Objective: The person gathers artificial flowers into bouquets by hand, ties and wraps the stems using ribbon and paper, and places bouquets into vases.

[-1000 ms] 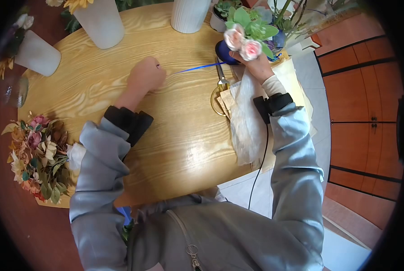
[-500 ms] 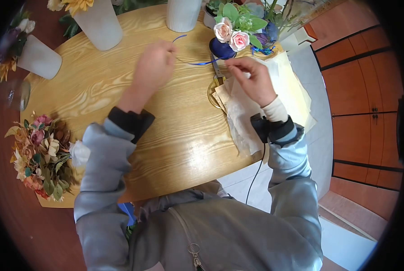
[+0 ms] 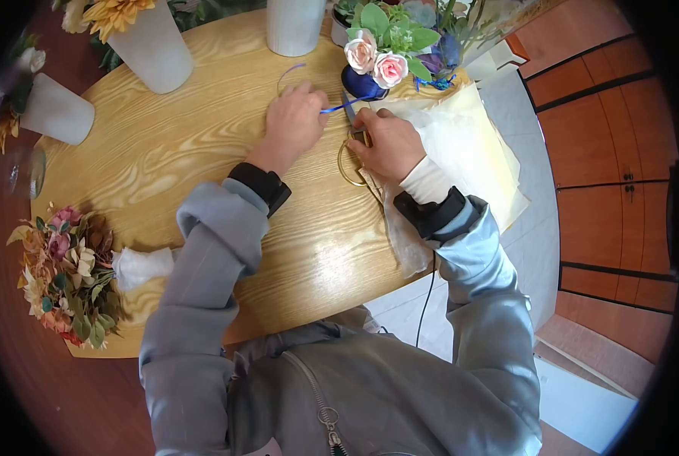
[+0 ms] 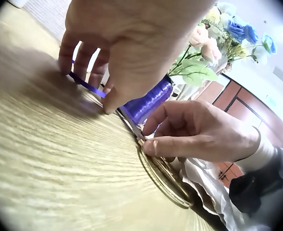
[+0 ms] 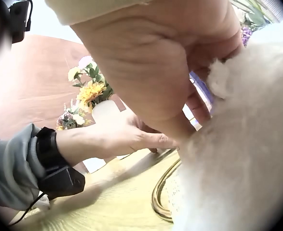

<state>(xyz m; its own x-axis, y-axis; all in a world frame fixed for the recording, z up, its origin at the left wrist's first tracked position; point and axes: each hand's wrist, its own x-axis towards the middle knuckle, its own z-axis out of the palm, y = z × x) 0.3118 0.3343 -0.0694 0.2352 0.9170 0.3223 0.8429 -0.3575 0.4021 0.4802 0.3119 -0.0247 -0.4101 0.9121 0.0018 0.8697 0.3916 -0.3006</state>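
My left hand (image 3: 297,118) is low over the table, holding a narrow blue ribbon (image 4: 87,85) between fingers and thumb. One end of the ribbon curls out beyond the fingers; the other runs to a dark blue ribbon spool (image 4: 148,101). Beside it, my right hand (image 3: 391,144) pinches the gold-handled scissors (image 4: 130,124) near the pivot. Their blades lie along the spool, pointing away from me, and the gold loops rest low at the table. In the right wrist view, white wrapping material hides part of the right fingers.
Pink roses with green leaves (image 3: 389,70) stand behind the spool. Wrapping sheets (image 3: 476,144) spread along the right edge. A bouquet (image 3: 69,266) lies at the left, its wrapped stem pointing right. White vases (image 3: 297,26) line the back; another vase (image 3: 58,109) is at the left.
My right hand has left the spool and come down onto the scissors. My left hand has moved right, nearer the spool, and the ribbon that was stretched tight has slackened.
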